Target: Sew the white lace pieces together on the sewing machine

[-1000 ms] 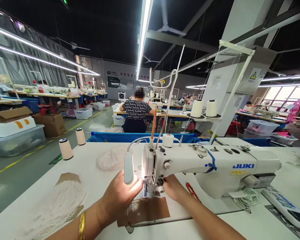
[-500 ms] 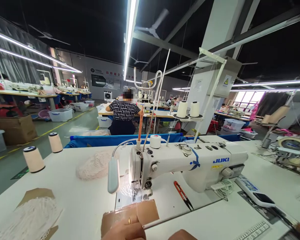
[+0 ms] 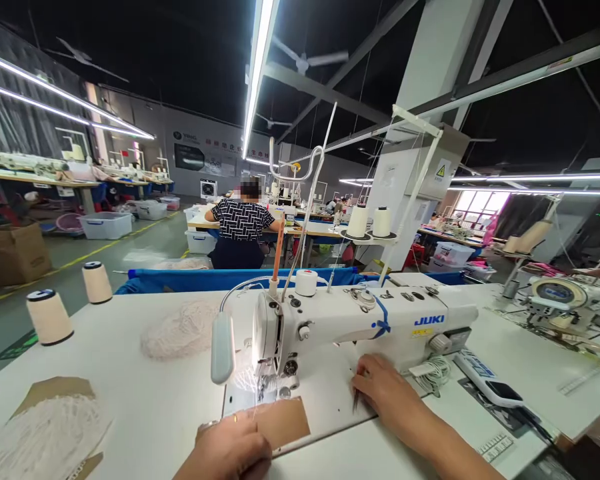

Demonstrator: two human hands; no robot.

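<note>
My left hand (image 3: pixel 235 445) is closed over the left part of a brown cardboard piece (image 3: pixel 283 421), which lies in front of the sewing machine's needle area. White lace (image 3: pixel 247 379) shows under the lit presser foot. To the right, my right hand (image 3: pixel 383 383) is closed over thread snips (image 3: pixel 355 401) on the machine bed; only their dark tips show below my fingers, and the handles are hidden. The white sewing machine (image 3: pixel 340 327) stands just behind both hands, its lamp (image 3: pixel 223 350) on at the left.
Lace on cardboard (image 3: pixel 55 427) lies at front left, with another lace heap (image 3: pixel 177 330) behind it. Two thread cones (image 3: pixel 50 319) stand near the table's left edge. A control box (image 3: pixel 487 380) and coiled cable (image 3: pixel 433 375) lie at right. A co-worker (image 3: pixel 243 223) sits ahead.
My right hand has come up from the bottom edge onto the orange-handled snips, covering them. My left hand has shifted left along the cardboard. The view has turned slightly right.
</note>
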